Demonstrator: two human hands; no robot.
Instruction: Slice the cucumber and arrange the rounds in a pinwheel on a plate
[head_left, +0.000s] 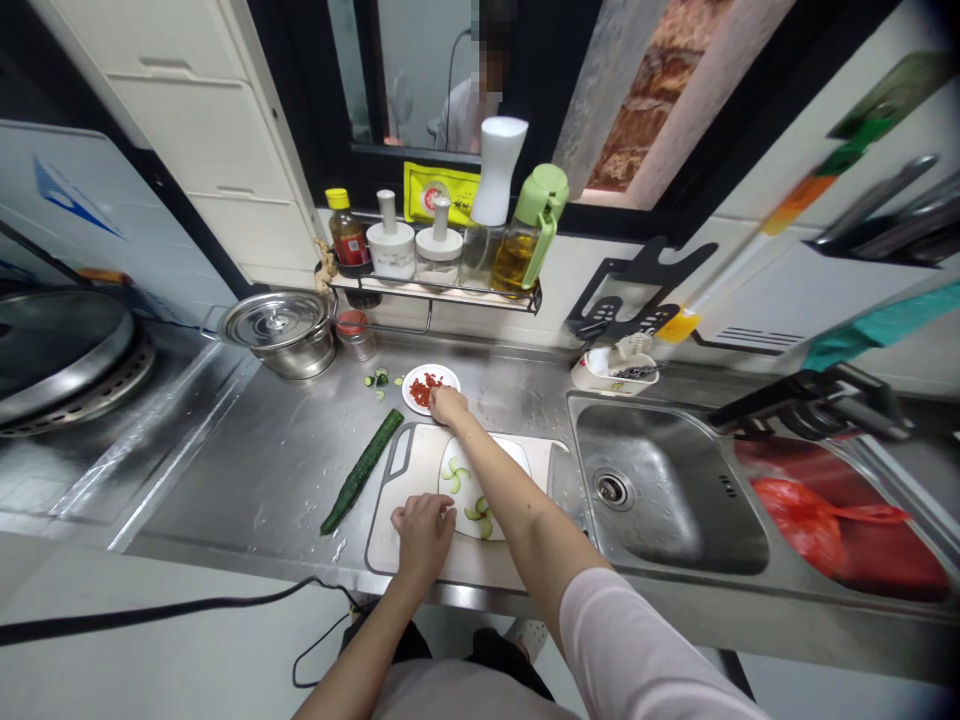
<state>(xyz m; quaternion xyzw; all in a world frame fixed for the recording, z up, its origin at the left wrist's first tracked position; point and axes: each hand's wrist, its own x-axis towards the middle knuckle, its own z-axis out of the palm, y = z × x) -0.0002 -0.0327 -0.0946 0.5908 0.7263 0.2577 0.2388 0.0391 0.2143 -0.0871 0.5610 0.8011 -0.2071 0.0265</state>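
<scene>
My right hand [448, 404] reaches forward to the small white plate of red pieces [429, 388], fingers curled at its near right rim; what they hold is hidden. My left hand [424, 530] rests on the white cutting board [409, 470], fingers curled against the near left edge of an oval white plate [517, 460] holding green cucumber slices [480, 510]. A whole cucumber [362, 470] lies on the steel counter just left of the board. A few cucumber bits [379, 380] sit left of the small plate.
A steel sink [660, 490] lies right of the board, a red bag [817, 515] beyond it. A lidded steel pot [279, 332] stands back left. A wall rack [435, 290] carries bottles and jars. A black cable [187, 605] runs along the counter front.
</scene>
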